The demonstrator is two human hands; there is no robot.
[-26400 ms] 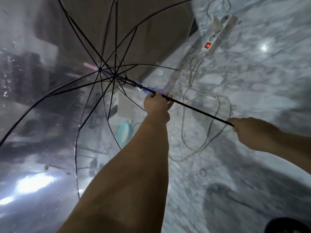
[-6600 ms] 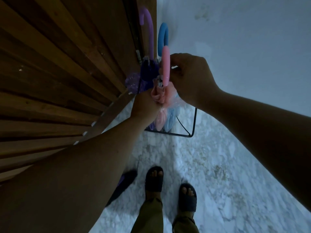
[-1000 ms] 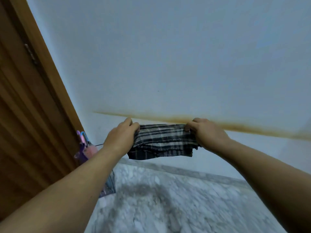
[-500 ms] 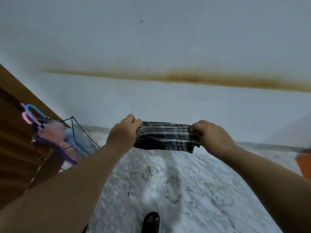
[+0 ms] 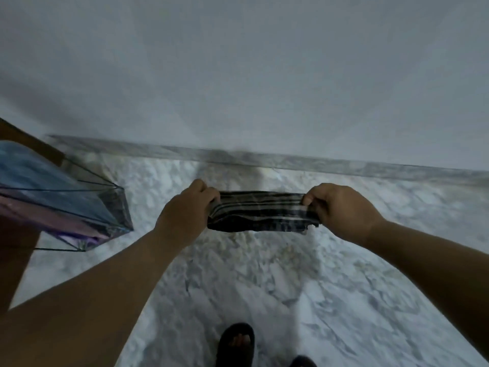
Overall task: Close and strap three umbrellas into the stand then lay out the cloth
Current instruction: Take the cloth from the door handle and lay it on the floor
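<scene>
A dark checked cloth (image 5: 260, 211) hangs bunched and stretched between my two hands, above the marble floor and a little in front of the wall. My left hand (image 5: 185, 214) grips its left end and my right hand (image 5: 338, 207) grips its right end, fingers curled round the fabric. At the left edge the black wire umbrella stand (image 5: 116, 207) holds the closed umbrellas (image 5: 53, 197), their blue and purple-pink folds leaning through the frame. The umbrella handles are out of view.
A pale wall with a marble skirting (image 5: 291, 158) runs across just beyond the cloth. The marble floor (image 5: 264, 282) spreads below my arms. My sandalled feet (image 5: 235, 343) stand at the bottom edge. A wooden door edge (image 5: 29, 140) shows behind the stand.
My view has tilted down from the wall to the floor. Both hands keep hold of the cloth and have come lower, nearer the floor; the stand now sits at the left edge.
</scene>
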